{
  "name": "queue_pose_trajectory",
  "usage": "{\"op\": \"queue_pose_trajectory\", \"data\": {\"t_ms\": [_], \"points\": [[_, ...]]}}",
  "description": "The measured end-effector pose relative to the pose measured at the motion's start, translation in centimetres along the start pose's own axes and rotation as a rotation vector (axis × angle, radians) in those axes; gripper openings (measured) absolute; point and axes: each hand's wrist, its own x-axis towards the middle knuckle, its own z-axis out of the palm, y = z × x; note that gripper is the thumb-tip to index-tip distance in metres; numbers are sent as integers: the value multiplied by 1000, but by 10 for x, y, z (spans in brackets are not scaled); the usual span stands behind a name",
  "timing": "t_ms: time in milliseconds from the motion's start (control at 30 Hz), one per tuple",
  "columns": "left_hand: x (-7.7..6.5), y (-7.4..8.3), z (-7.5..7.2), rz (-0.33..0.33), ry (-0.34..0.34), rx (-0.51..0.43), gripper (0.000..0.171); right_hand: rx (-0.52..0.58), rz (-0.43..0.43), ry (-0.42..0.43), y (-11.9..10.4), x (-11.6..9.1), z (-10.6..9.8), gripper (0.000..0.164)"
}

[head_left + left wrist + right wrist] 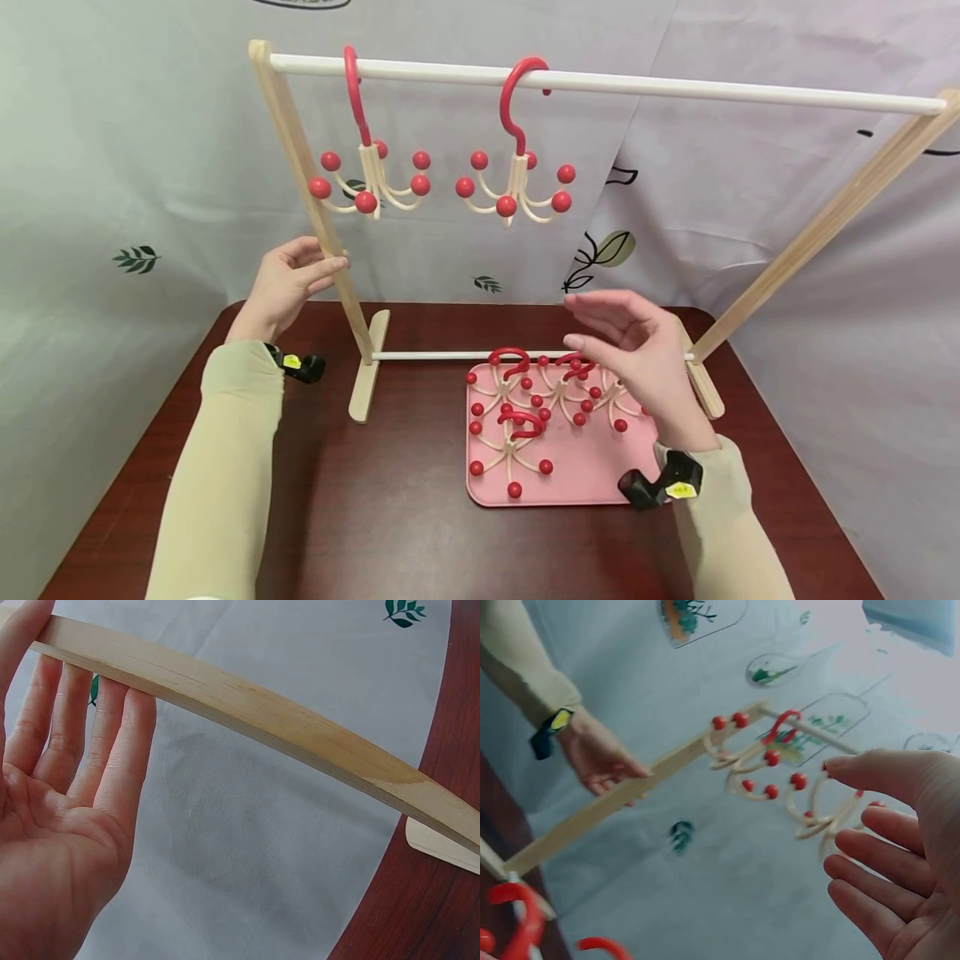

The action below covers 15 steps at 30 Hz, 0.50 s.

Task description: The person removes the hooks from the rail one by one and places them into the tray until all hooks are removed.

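Observation:
My left hand [292, 279] holds the left wooden post [292, 137] of a rack about midway up. In the left wrist view, the fingers meet one edge of the post [247, 709] and the thumb lies at the other. Free of any object, my right hand [641, 350] is raised over a pink tray [577, 483], thumb apart from the loosely bent fingers. Two octopus-style hangers, the left one [371, 167] and the right one [517, 179], hang by red hooks from the white top rod [712, 90]. Each has curved pale arms tipped with red balls.
Several more such hangers lie on the tray, including a front one [511, 446]; my right hand partly covers the tray's right side. A low white rod [427, 356] joins the rack's feet. The right post [817, 233] leans outward. Patterned cloth [420, 267] hangs behind.

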Motion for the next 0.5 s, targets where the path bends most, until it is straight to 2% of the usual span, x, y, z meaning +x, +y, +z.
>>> {"op": "queue_pose_trajectory", "data": {"t_ms": [300, 500], "points": [[2, -2, 0, -3, 21, 28, 20, 87, -113, 70, -31, 34, -6, 43], [3, -3, -1, -4, 25, 29, 19, 116, -136, 101, -48, 54, -6, 40]]}}
